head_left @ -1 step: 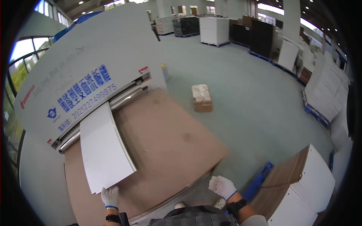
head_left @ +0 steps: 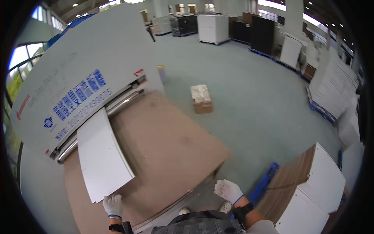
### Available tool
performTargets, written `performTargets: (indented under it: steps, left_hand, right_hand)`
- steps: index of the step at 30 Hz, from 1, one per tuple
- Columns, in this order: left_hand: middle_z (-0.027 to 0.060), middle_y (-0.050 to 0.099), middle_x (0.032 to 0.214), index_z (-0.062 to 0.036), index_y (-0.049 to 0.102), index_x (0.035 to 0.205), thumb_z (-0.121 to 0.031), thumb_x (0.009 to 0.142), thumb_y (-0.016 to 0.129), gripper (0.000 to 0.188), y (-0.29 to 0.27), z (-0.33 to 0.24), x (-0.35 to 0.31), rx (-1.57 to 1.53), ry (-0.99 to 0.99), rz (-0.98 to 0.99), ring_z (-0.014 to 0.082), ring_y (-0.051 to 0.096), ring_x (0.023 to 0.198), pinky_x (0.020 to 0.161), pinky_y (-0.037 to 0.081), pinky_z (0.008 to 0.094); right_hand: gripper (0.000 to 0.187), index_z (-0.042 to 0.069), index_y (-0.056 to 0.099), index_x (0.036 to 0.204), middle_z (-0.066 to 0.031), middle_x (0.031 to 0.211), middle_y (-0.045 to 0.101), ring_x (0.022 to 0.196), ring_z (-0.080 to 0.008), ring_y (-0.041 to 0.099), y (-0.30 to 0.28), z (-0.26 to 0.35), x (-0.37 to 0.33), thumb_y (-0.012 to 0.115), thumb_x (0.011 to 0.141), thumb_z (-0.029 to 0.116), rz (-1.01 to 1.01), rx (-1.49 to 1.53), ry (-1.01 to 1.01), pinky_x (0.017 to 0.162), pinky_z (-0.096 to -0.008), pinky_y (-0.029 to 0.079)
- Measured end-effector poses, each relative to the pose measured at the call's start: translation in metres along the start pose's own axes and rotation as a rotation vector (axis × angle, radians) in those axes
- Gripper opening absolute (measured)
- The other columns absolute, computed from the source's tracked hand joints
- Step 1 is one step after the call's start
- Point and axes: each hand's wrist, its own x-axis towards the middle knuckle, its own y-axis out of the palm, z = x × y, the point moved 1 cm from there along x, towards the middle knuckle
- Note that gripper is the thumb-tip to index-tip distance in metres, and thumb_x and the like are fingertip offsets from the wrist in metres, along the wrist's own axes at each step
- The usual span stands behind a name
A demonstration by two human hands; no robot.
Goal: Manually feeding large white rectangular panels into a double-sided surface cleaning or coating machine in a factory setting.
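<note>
A long white panel point(head_left: 102, 150) lies on the brown-topped table point(head_left: 167, 140). Its far end meets the metal rollers point(head_left: 125, 102) under a large white machine point(head_left: 78, 58). My left hand point(head_left: 113, 205), in a white knit glove, is just off the panel's near edge by its left corner. Its fingers are curled in, and a narrow gap shows between most of them and the edge; whether the thumb touches is unclear. My right hand point(head_left: 228, 191), also gloved, hangs in a loose fist off the table's near right side, with nothing visible in it.
At my right, stacked white-faced panels point(head_left: 311, 195) with brown edges stand by a blue pallet point(head_left: 265, 183). A cardboard box point(head_left: 202, 105) sits on the floor beyond the table. Wrapped stacks point(head_left: 213, 29) on pallets line the far side.
The whole view has turned slightly right, so the scene sits farther left. The gap between my left fingers and the panel's near edge looks a little wider. My right hand has barely moved.
</note>
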Motion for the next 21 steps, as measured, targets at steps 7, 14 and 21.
performTargets:
  steps: [7,14,21]
  left_hand:
    - [0.0146,0.053,0.116,0.0021,0.040,0.129,-0.030,0.093,0.049,0.050,0.108,0.151,-0.090,0.700,-0.295,0.190,0.0306,0.055,0.102,0.090,0.047,0.0425]
    - [0.0196,0.057,0.119,-0.0009,0.045,0.128,-0.028,0.086,0.061,0.052,0.210,0.308,-0.176,1.885,0.538,0.903,0.0307,0.060,0.101,0.088,0.049,0.0392]
    - [0.0163,0.047,0.119,-0.0080,0.049,0.118,-0.034,0.069,0.070,0.059,0.279,0.440,-0.190,2.110,1.092,1.467,0.0373,0.039,0.114,0.101,0.028,0.0503]
  right_hand:
    - [0.028,0.002,0.058,0.103,-0.0103,0.087,0.063,0.084,-0.0247,0.062,-0.055,0.093,-0.057,0.052,0.094,0.027,-0.348,-0.165,-0.389,0.074,-0.0379,0.054]
    - [0.034,0.007,0.066,0.101,-0.0173,0.101,0.064,0.101,-0.0343,0.058,-0.093,0.234,-0.175,0.057,0.081,0.032,-1.479,-1.545,-0.714,0.091,-0.0425,0.045]
    - [0.040,-0.003,0.053,0.114,-0.0249,0.113,0.055,0.108,-0.0398,0.050,-0.242,0.334,-0.271,0.058,0.082,0.019,-1.934,-1.589,-0.403,0.094,-0.0471,0.040]
